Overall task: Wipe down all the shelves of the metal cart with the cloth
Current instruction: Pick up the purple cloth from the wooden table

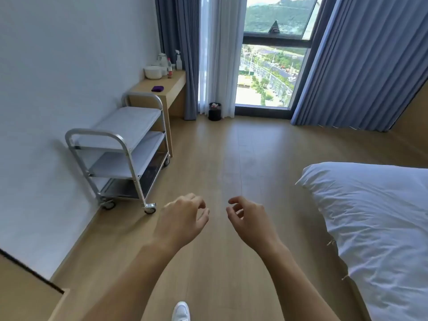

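Observation:
A metal cart (126, 148) on castors stands against the left wall, with three shelves and tube handles at both ends. A purple cloth (157, 88) lies folded on the wooden desk (172, 88) just behind the cart. My left hand (183, 218) and my right hand (249, 220) hang in front of me over the floor, well short of the cart. Both hold nothing, with fingers loosely curled and apart.
A white bowl (153, 72), a kettle, a small bottle and a spray bottle (178, 59) sit at the desk's far end. A black bin (215, 111) stands by the window. A bed with white bedding (379, 218) fills the right. Wooden floor runs between bed and cart.

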The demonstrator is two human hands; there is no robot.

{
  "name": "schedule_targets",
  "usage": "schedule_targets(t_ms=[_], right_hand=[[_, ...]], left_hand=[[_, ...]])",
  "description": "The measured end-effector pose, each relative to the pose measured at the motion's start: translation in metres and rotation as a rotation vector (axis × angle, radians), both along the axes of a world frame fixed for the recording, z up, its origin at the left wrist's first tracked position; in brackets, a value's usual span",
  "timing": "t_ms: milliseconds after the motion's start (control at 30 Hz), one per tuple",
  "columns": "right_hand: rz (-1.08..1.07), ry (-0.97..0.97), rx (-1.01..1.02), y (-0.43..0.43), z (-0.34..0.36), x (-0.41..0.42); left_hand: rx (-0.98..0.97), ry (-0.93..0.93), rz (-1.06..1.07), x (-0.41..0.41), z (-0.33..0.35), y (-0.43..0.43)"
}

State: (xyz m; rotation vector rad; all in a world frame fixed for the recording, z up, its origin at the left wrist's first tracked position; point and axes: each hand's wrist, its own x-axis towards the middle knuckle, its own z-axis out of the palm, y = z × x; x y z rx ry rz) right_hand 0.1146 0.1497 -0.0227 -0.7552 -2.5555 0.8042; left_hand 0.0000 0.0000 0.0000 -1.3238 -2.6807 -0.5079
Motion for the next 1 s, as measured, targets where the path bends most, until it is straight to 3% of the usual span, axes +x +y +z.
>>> schedule_targets(t_ms=[367,600,1000], right_hand=[[-0.062,-0.032,0.065,0.092,0.041,-0.202],[-0.040,-0.078,-0.018,0.135,0.011,-0.278],[0.090,-0.048,0.007,0.322,0.014,-0.465]], left_hand=[[0.068,0.023,-0.061,-0.210,0.024,0.095],[0.013,-0.075,-0.087,-0.281,0.006,0.146],[0.042,-0.024,0.021,-0.443,0.002,0.324]])
